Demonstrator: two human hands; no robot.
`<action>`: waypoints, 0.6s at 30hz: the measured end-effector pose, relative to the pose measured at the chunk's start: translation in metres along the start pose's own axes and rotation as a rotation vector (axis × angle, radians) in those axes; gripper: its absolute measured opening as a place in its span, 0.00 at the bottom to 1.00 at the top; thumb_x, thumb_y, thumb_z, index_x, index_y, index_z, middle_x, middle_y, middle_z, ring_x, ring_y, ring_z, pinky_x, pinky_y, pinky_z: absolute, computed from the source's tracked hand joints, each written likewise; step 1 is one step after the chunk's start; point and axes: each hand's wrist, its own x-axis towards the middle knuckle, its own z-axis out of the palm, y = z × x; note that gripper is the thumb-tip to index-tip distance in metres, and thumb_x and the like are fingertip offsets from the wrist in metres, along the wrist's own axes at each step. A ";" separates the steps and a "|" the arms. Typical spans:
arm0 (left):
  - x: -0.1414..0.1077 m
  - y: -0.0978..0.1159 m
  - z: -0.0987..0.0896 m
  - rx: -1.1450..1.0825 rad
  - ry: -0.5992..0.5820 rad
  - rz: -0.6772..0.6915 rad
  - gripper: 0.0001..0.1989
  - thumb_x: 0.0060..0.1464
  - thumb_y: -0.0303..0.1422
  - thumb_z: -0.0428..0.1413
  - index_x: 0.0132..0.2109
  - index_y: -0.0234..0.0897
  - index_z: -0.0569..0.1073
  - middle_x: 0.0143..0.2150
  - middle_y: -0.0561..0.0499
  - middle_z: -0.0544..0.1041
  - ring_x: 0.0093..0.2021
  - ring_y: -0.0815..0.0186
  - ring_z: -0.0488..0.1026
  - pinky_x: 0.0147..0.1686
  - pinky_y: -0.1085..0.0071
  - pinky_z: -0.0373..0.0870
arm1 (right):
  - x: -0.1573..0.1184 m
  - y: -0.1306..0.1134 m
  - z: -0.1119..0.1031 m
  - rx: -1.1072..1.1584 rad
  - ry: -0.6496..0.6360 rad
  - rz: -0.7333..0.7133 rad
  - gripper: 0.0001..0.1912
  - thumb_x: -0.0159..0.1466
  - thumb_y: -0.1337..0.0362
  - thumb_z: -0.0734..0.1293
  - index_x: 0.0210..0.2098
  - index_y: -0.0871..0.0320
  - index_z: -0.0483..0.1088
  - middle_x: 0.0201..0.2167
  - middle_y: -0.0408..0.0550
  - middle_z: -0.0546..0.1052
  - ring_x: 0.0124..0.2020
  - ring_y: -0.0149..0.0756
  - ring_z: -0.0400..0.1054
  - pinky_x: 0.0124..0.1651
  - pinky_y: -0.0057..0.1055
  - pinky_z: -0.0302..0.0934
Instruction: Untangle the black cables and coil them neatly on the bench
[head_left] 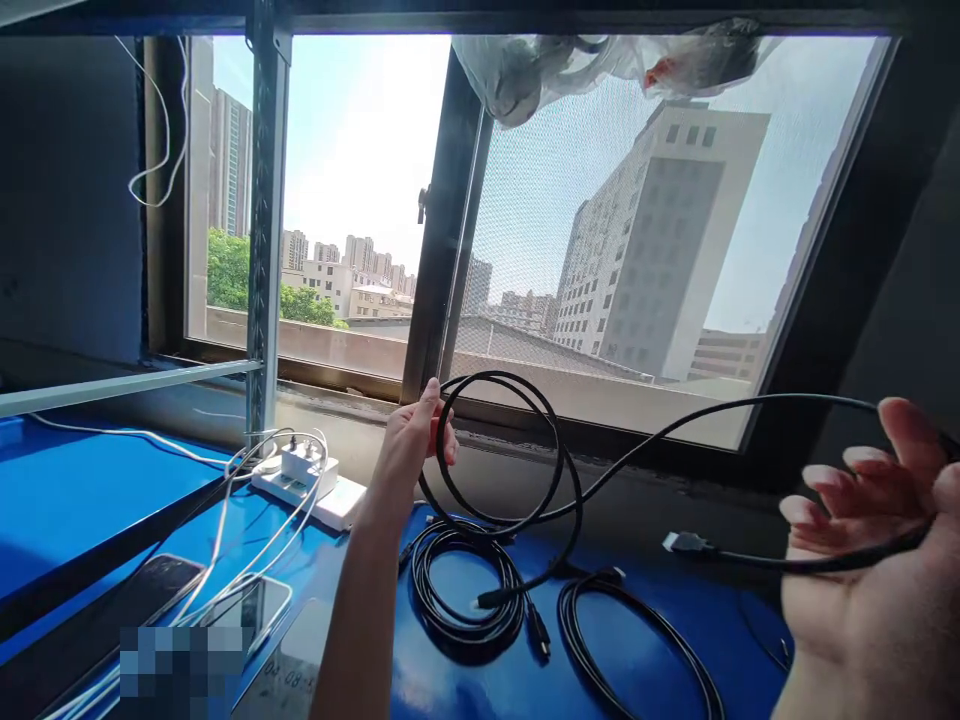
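My left hand (426,428) is closed on loops of a black cable (561,455), held up in front of the window. From those loops one strand runs right to my right hand (870,520), which has the cable's other stretch across its palm with fingers curled. A plug with a bright metal tip (686,544) sticks out leftward from the right hand. Another connector end (496,598) dangles below the loops. Beneath, a coiled black cable (469,640) lies on the blue tabletop (450,695), and a second coil (637,640) lies to its right.
A white power strip (341,503) with plugs and white cords stands at the left, near a metal shelf post (264,220). Phones (259,605) lie in front of it. Plastic bags (517,80) hang overhead before the window.
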 end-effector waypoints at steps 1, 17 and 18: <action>-0.001 0.000 0.003 0.012 0.007 -0.001 0.23 0.60 0.41 0.48 0.19 0.34 0.61 0.13 0.52 0.60 0.13 0.74 0.58 0.14 0.80 0.55 | -0.001 0.001 0.001 0.011 0.004 0.038 0.16 0.42 0.38 0.61 0.21 0.38 0.70 0.22 0.47 0.58 0.19 0.34 0.51 0.21 0.36 0.37; -0.014 -0.003 0.027 0.047 0.079 0.618 0.13 0.62 0.40 0.45 0.33 0.40 0.65 0.16 0.58 0.54 0.13 0.75 0.50 0.12 0.77 0.47 | -0.027 0.039 0.038 -0.118 -0.718 -0.057 0.33 0.51 0.44 0.67 0.53 0.52 0.65 0.40 0.50 0.73 0.15 0.25 0.59 0.14 0.26 0.56; -0.014 -0.004 0.030 0.015 0.075 0.615 0.13 0.62 0.41 0.46 0.33 0.39 0.66 0.16 0.58 0.54 0.13 0.75 0.50 0.11 0.77 0.46 | -0.029 0.042 0.041 -0.119 -0.737 -0.069 0.33 0.53 0.45 0.67 0.54 0.53 0.65 0.42 0.51 0.73 0.16 0.24 0.59 0.15 0.26 0.58</action>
